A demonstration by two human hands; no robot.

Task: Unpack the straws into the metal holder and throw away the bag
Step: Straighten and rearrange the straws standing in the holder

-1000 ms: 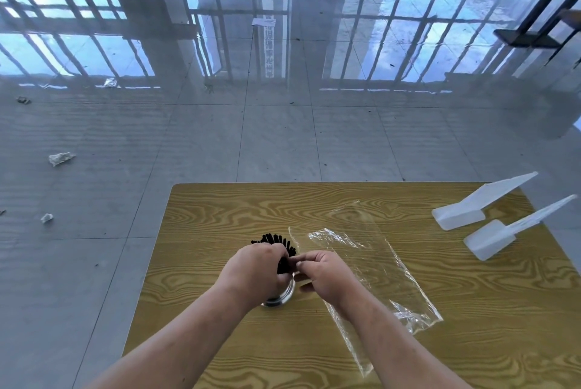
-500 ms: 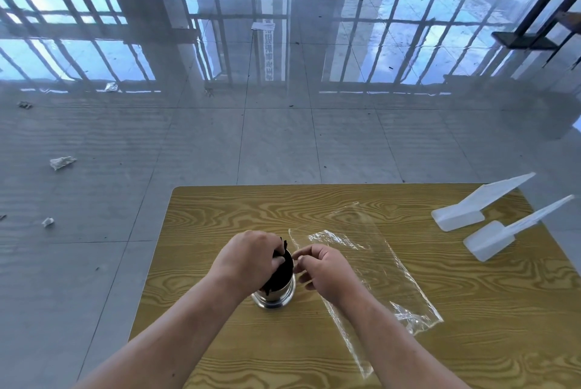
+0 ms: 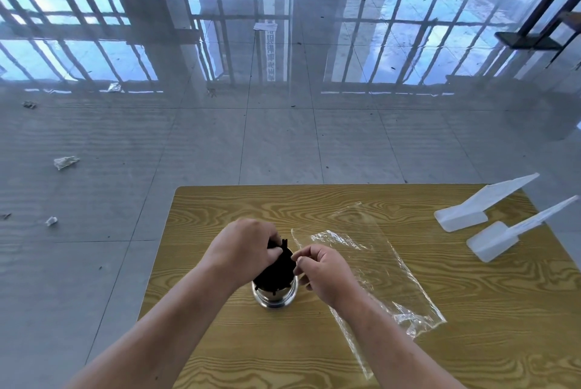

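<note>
A bundle of black straws (image 3: 276, 272) stands in the round metal holder (image 3: 275, 297) near the middle of the wooden table (image 3: 471, 341). My left hand (image 3: 243, 247) is closed over the tops of the straws. Just right of the bundle, my right hand (image 3: 323, 272) has its fingertips pinched at the straws' edge. The clear plastic bag (image 3: 371, 259) lies flat and emptied on the table to the right, partly under my right forearm.
Two white plastic scoop-like pieces (image 3: 471, 209) (image 3: 509, 234) lie at the table's far right. Crumpled scraps (image 3: 64, 162) litter the glossy tiled floor on the left. Black stand bases (image 3: 528, 39) are at the floor's far edges.
The straws have sunk down into the holder; their fanned tops no longer stick out above my left hand. Both hands have stayed at the holder.
</note>
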